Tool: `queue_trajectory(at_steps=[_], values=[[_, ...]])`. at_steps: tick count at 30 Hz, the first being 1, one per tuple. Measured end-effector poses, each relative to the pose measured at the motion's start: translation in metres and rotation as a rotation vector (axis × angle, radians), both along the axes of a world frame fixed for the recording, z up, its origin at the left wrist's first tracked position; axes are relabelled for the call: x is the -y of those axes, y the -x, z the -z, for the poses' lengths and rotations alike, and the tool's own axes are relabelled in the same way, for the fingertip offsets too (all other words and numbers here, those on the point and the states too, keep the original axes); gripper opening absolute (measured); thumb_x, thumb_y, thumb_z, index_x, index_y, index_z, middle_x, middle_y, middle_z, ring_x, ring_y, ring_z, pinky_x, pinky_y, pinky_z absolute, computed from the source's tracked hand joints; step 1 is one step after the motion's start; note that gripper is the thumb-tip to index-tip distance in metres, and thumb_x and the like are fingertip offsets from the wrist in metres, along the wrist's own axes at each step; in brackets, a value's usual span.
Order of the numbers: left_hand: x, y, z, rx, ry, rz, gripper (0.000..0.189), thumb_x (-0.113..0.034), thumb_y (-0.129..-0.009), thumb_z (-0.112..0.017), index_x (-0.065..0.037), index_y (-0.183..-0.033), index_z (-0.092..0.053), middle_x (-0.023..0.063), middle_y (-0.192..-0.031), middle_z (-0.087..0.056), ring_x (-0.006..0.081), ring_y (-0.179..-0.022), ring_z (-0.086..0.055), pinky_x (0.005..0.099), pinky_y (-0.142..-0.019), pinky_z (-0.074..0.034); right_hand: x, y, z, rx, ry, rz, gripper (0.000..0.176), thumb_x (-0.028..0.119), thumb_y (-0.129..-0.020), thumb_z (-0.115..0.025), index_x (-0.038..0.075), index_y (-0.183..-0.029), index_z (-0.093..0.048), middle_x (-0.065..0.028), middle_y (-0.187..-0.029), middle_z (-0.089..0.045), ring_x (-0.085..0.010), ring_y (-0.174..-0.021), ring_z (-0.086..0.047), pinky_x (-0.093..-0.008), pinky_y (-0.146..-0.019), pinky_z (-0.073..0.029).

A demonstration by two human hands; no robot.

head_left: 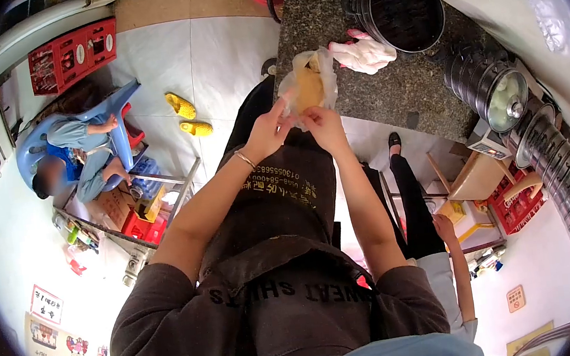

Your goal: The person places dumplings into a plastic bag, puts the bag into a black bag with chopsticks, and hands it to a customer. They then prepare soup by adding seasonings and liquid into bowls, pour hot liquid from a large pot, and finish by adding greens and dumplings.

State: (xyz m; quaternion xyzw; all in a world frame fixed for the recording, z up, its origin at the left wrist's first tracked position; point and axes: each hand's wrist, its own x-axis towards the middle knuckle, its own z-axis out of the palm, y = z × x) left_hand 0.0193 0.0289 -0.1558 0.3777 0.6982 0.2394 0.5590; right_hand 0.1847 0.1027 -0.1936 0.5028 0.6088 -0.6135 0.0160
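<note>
In the head view, my left hand (269, 130) grips the near left edge of a clear plastic bag (328, 76). The fingers of my right hand (325, 128) pinch the bag's near right edge. Something yellowish (310, 86) lies inside the bag, with a darker patch toward its far end; I cannot make out what it is. The bag is at the near left edge of a dark speckled counter (374, 99). Just beyond it to the right lies a crumpled white bundle with pink bits (364, 54), perhaps a plastic bag.
A round dark steamer pot (408, 12) stands on the counter, with stacked steamers under a glass lid (507, 100) farther right. At left, a person sits in a blue chair (126, 111) near yellow slippers (181, 106). Another person's dark-trousered leg (414, 213) is at right.
</note>
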Motion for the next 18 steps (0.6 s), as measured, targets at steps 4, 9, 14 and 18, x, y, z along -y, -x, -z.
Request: queue_trajectory(at_steps=[4,9,14,18], values=[[0.006,-0.004,0.007,0.010,-0.143,-0.149,0.055,-0.011,-0.085,-0.057,-0.007,-0.134,-0.034,0.0164,-0.069,-0.061,0.0292,-0.059,-0.061,0.0317,-0.052,-0.045,-0.010,0.002,-0.027,-0.022,0.021,0.062,0.019,0.016,-0.079,-0.063,0.000,-0.089,-0.065,-0.0167,-0.080,-0.065,-0.0285,-0.074,-0.065,-0.0341,-0.066,-0.050],[0.008,-0.001,0.013,0.078,-0.106,-0.242,0.037,-0.012,-0.086,-0.058,-0.002,-0.119,-0.046,0.0172,-0.074,-0.063,0.0246,-0.066,-0.066,0.0294,-0.056,-0.048,-0.031,-0.001,-0.051,-0.131,-0.233,0.094,0.010,0.005,-0.080,-0.061,-0.003,-0.086,-0.059,-0.0069,-0.079,-0.060,-0.0101,-0.073,-0.059,-0.0248,-0.065,-0.047],[0.022,-0.008,0.021,0.089,-0.109,-0.372,0.018,-0.012,-0.087,-0.060,0.001,-0.098,-0.054,0.0150,-0.078,-0.066,0.0192,-0.072,-0.068,0.0265,-0.061,-0.051,-0.128,-0.035,-0.100,-0.228,-0.360,0.248,0.009,0.000,-0.078,-0.059,-0.002,-0.086,-0.058,-0.0059,-0.090,-0.060,-0.0115,-0.078,-0.058,-0.0248,-0.069,-0.048],[0.023,-0.011,0.013,0.100,-0.084,-0.374,0.016,-0.011,-0.087,-0.059,0.001,-0.096,-0.054,0.0141,-0.080,-0.067,0.0150,-0.074,-0.067,0.0257,-0.061,-0.051,-0.228,-0.069,-0.065,-0.217,-0.538,0.287,0.014,0.001,-0.081,-0.058,0.000,-0.095,-0.060,-0.0070,-0.096,-0.061,-0.0112,-0.084,-0.058,-0.0258,-0.071,-0.048]])
